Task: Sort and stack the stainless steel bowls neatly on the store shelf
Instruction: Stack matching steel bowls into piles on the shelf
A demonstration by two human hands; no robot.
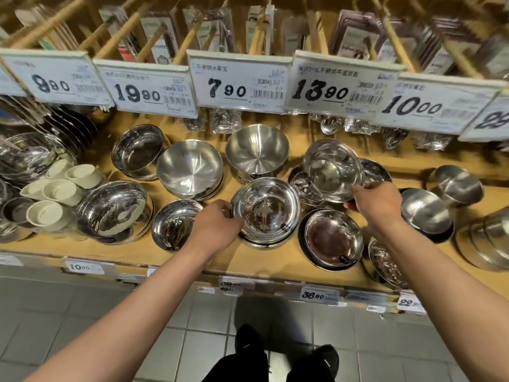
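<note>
On the wooden shelf, seen from the head camera, the left hand grips the rim of the centre stack of bowls, mouth up. The right hand pinches a lifted bowl, tilted, mouth toward the viewer; being round, it has no long axis. Level it over a matching stack before lowering, steadying that stack.

A grey tiled floor was seen along the bottom of the frame; white price tags were hung across the top, before wooden dividers.
</note>
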